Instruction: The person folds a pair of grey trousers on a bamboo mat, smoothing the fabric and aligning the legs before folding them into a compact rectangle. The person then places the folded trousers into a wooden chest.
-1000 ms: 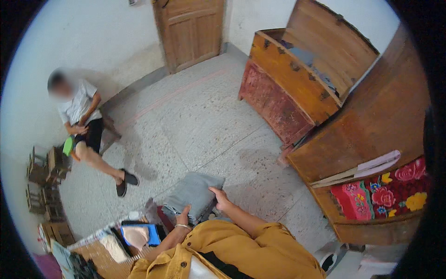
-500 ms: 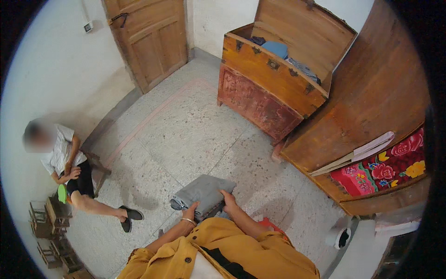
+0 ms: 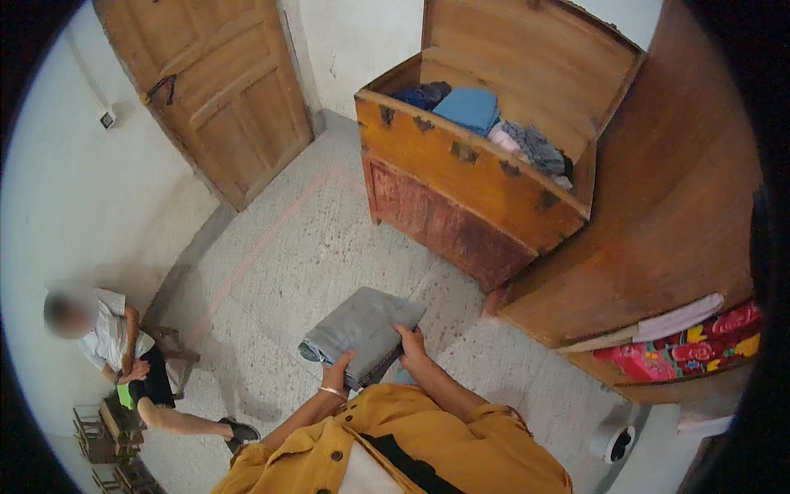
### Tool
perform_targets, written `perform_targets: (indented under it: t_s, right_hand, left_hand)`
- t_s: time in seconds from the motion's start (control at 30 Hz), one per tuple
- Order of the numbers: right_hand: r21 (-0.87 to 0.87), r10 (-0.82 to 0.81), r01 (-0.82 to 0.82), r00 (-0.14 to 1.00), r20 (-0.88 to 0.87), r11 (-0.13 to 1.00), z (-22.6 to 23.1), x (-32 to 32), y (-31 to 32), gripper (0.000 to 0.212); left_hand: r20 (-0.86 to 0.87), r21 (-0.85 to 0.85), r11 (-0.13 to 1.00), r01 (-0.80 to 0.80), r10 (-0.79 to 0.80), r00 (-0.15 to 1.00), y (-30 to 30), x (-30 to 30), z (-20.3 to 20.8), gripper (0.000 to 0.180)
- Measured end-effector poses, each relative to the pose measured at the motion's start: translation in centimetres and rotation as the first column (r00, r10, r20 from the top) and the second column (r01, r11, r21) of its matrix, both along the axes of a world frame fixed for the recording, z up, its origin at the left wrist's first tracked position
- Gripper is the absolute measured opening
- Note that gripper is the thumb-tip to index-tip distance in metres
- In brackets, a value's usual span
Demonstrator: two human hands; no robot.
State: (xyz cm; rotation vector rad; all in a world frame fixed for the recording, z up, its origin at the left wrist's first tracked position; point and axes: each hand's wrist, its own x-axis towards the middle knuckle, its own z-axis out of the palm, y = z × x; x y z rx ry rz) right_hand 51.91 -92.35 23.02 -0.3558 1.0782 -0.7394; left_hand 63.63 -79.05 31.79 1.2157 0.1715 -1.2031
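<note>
A folded grey garment (image 3: 362, 325) is held flat in front of my body, between both hands. My left hand (image 3: 338, 372), with a pale bangle at the wrist, grips its near left edge, thumb on top. On the near right edge, my right hand (image 3: 412, 346) closes the same way; the fingers of both hands are hidden beneath the cloth. Beyond the garment, an orange-brown wooden chest (image 3: 465, 156) stands with its lid raised. Inside it lie a folded blue cloth (image 3: 467, 109), a grey patterned cloth (image 3: 535, 146) and dark clothing (image 3: 428, 94).
The chest rests on a red wooden cabinet (image 3: 436, 216). At right is a large wooden piece of furniture (image 3: 625, 255) with a red floral cloth (image 3: 683, 350). A person (image 3: 115, 329) sits at left near wooden stools (image 3: 99, 436). A white bin (image 3: 613, 445) stands at lower right.
My view has shifted nearer to the chest, and more of its contents shows. The folded grey garment stays in both hands, reaching slightly farther forward.
</note>
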Motion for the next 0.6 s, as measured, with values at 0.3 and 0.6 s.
perform_targets:
  t_s: [0.3, 0.6]
  right_hand:
    - [-0.299, 0.113, -0.068, 0.984, 0.136, 0.952, 14.0, 6.0, -16.4, 0.054]
    - [-0.614, 0.083, 0.016, 0.988, 0.133, 0.789, 22.9, 13.2, -30.0, 0.058]
  left_hand:
    - [0.141, -0.065, 0.993, -0.096, 0.104, 0.984, -14.1, 3.1, 8.5, 0.054]
    - [0.247, -0.227, 0.972, 0.064, -0.006, 0.969, -27.8, 11.7, 12.6, 0.048]
